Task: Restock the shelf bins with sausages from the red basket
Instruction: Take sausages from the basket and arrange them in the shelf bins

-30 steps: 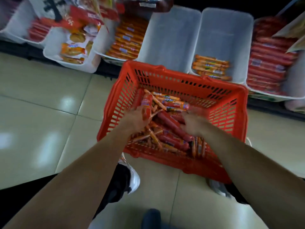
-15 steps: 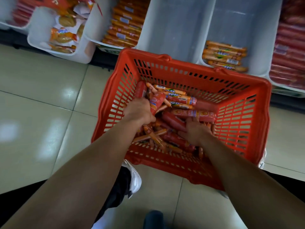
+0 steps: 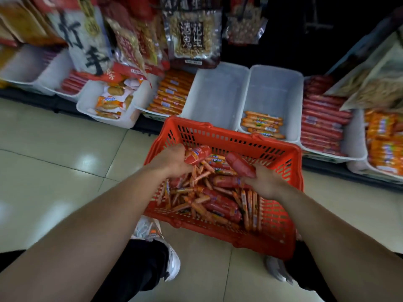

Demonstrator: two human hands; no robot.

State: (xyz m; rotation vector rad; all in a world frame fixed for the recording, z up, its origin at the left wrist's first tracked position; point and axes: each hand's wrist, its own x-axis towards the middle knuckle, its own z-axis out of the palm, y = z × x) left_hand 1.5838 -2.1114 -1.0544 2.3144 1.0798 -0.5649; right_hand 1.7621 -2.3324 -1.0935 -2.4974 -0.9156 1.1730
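Observation:
The red basket [image 3: 220, 131] stands on the floor before the shelf, full of mixed thick red and thin orange sausages [image 3: 209, 197]. My left hand [image 3: 172, 161] is raised over the basket's left side, shut on a thick red sausage [image 3: 197, 154]. My right hand [image 3: 265, 179] is over the right side, shut on another thick red sausage [image 3: 239, 165]. Behind the basket sit white shelf bins: an empty bin [image 3: 218, 92], a bin [image 3: 272, 88] with a few orange sausages [image 3: 262, 124], and a bin of thick red sausages [image 3: 322, 123].
More bins to the left hold orange sausages [image 3: 172, 94] and snack packs [image 3: 111, 103]. Hanging snack bags [image 3: 192, 35] overhang the bins. An orange-pack bin [image 3: 383, 140] is at far right. My shoes [image 3: 159, 247] stand on the tiled floor [image 3: 54, 160] beside the basket.
Both hands have lifted out of the sausage pile, each holding a thick red sausage. The view has tilted up, showing more of the shelf and hanging bags.

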